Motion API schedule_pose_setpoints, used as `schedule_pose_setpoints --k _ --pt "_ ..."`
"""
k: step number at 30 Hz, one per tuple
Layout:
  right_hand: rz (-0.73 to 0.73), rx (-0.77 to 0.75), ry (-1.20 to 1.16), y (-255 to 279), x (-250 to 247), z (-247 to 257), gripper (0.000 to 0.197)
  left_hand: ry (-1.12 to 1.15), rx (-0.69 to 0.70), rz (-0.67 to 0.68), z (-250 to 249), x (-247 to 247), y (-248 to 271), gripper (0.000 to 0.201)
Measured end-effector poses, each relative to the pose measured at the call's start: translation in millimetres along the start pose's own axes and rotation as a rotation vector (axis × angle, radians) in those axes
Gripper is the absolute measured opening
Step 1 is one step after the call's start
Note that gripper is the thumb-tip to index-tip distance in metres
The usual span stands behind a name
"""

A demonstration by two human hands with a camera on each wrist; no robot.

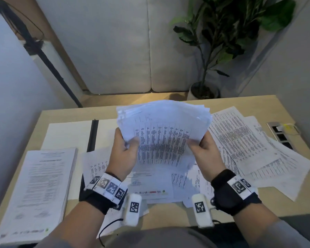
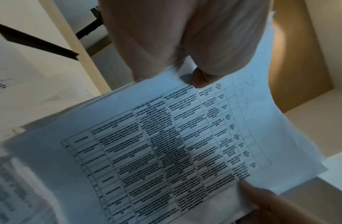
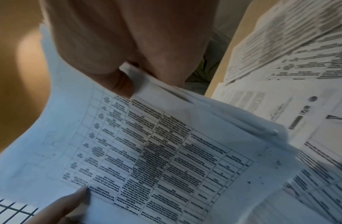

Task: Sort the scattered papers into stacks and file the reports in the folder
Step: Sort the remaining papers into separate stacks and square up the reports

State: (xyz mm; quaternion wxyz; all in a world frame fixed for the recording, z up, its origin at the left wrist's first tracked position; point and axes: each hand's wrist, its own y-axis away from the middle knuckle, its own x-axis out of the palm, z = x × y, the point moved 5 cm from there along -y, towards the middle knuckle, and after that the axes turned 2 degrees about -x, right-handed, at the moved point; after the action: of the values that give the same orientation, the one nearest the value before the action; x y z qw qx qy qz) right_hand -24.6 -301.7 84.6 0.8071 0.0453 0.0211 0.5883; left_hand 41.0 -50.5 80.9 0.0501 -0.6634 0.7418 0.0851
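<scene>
Both my hands pinch one sheaf of papers.
It tilts up, top edge away; left hand, right hand thumbs on top.

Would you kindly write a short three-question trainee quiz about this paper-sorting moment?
1. True or false: both hands grip the sheaf.
2. Which lies at the desk's left edge? A) neat stack B) plant C) loose sheets
3. Fill in: the sheaf's top page shows a printed ____.

Key
1. True: left hand and right hand each pinch a lower corner.
2. A
3. table
</scene>
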Motion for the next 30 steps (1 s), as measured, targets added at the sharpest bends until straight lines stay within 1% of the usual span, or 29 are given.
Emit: schedule_pose_setpoints --k 1,2,3,4,6,10,14,17,18,19,21,22,23,24,27,28,29,30 --pt "0.025 -0.012 0.025 1.0 -0.1 -1.0 0.051 0.008 -0.012 0.0 2.1 -3.6 0.1 0.052" --pt "0.05 0.011 0.058 3.0 0.5 -6.5 0.052 0.008 -0.053 0.002 9.0 -6.1 0.6 0.059" --pt "0.068 0.057 0.093 5.3 1.0 -15.4 0.053 0.005 -0.097 0.008 16.1 -6.6 2.9 0.06" --pt "0.077 0.099 0.125 7.0 0.8 -26.3 0.054 -0.005 -0.117 0.014 22.5 -7.2 4.7 0.055" --pt "0.075 0.16 0.166 6.6 -0.5 -45.4 0.055 -0.04 -0.113 0.022 34.2 -7.8 4.7 0.045" --pt "0.065 0.265 0.188 7.4 0.5 -70.5 0.066 -0.075 -0.14 0.068 43.2 -6.6 2.8 0.041" --pt "0.082 0.287 0.237 10.2 8.5 -79.7 0.059 -0.126 -0.179 0.145 57.9 1.3 -3.3 0.044" --pt "0.066 0.315 0.239 8.7 11.8 -85.6 0.054 -0.098 -0.274 0.127 71.6 6.0 -4.2 0.037" --pt "0.05 0.319 0.238 7.3 12.4 -88.4 0.054 -0.079 -0.309 0.124 76.9 7.4 -4.6 0.039" --pt "0.036 0.323 0.233 6.0 12.9 -90.9 0.057 -0.067 -0.33 0.12 80.4 8.3 -5.1 0.047" --pt "0.021 0.333 0.214 6.8 14.0 -93.6 0.065 -0.056 -0.366 0.104 91.4 5.8 -6.3 0.071" --pt "0.029 0.327 0.208 5.9 14.0 -94.6 0.065 -0.067 -0.367 0.11 94.6 3.9 -7.2 0.078" --pt "0.043 0.321 0.203 5.3 13.7 -94.1 0.065 -0.099 -0.343 0.123 92.4 2.2 -7.2 0.077" --pt "0.06 0.314 0.195 4.3 13.2 -92.1 0.065 -0.151 -0.297 0.132 82.4 1.0 -6.0 0.069" --pt "0.08 0.307 0.116 -5.3 8.5 -80.0 0.055 -0.25 -0.121 0.123 46.2 -3.8 -8.0 0.032" --pt "0.029 0.262 0.095 -10.1 5.0 -71.1 0.053 -0.287 -0.064 0.106 33.8 -5.9 -9.8 0.027" --pt "-0.079 0.166 0.117 -15.4 -1.6 -55.4 0.061 -0.325 -0.011 0.084 21.8 -8.6 -12.8 0.024" --pt "-0.212 0.013 0.182 -19.3 -9.2 -32.6 0.076 -0.366 0.043 0.065 10.0 -11.1 -16.0 0.02"
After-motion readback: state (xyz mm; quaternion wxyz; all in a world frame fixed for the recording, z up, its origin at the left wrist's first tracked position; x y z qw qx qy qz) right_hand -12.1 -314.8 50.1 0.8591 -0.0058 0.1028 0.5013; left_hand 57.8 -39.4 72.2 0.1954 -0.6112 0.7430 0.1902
